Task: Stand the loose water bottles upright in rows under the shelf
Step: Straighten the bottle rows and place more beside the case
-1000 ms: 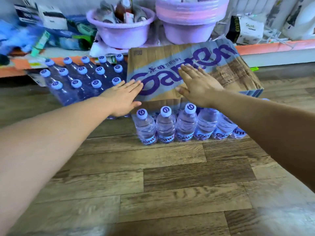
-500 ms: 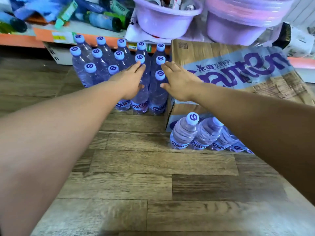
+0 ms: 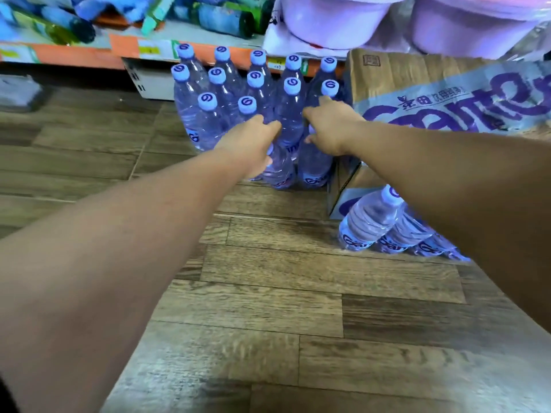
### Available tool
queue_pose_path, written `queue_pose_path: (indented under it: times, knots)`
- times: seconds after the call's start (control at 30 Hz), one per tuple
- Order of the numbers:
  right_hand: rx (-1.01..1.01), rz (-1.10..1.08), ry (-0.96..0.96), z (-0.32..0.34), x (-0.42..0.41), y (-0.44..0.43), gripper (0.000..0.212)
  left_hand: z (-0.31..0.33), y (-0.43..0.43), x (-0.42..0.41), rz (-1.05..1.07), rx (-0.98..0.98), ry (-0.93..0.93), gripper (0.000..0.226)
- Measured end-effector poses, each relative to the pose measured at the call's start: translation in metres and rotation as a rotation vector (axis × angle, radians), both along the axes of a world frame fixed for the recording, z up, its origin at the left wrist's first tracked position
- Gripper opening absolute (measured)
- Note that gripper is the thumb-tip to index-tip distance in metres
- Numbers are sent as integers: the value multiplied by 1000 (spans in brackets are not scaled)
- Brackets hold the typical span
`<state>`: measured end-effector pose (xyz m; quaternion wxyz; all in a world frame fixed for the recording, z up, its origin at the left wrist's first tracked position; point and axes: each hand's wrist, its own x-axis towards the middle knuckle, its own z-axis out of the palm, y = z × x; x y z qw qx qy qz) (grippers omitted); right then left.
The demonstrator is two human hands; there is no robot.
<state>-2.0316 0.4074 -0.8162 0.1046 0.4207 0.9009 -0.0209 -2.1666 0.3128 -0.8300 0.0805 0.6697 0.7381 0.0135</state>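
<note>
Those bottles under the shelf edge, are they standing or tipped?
Standing: the bottles have caps facing up, and the front-row bases sit flat on the floor.

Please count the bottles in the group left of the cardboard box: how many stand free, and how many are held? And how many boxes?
Free bottles: 12
Held bottles: 2, one in left grip, one in right grip
Box: 1
Total: 15

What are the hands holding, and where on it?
Two upright water bottles, by their tops: the left hand grips the left front bottle, the right hand the right front bottle.
</note>
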Motion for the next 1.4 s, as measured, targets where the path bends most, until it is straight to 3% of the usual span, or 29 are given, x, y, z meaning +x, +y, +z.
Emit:
queue_pose_path:
  times: [0.13, 0.33, 0.63, 0.77, 0.83, 1.03, 1.13, 1.23, 1.33, 1.4]
  knots:
    - [-82, 71, 116, -2, -2, -33, 29, 7, -22, 3, -4, 4, -48, 39]
    - [-233, -2, 246, 8, 19, -75, 29, 22, -51, 14, -151, -126, 59, 30]
    - [-310, 127, 162, 12, 81, -130, 16, 29, -93, 63, -270, -262, 68, 29]
    - [-323, 65, 144, 19, 112, -132, 23, 33, -97, 101, -379, -296, 78, 30]
    - [-317, 39, 130, 23, 131, -132, 13, 34, -93, 121, -389, -311, 69, 32]
    - [-317, -79, 109, 29, 184, -120, 29, 34, -70, 175, -424, -249, 31, 29]
    - [-305, -117, 113, 29, 204, -115, 27, 32, -58, 191, -441, -201, 49, 25]
    - [-326, -137, 131, 26, 220, -108, 9, 30, -47, 200, -432, -175, 85, 23]
    - [-342, -169, 155, 23, 226, -103, 28, 26, -44, 206, -420, -201, 108, 23]
    - [-345, -157, 161, 22, 226, -102, 19, 24, -42, 209, -403, -204, 103, 23]
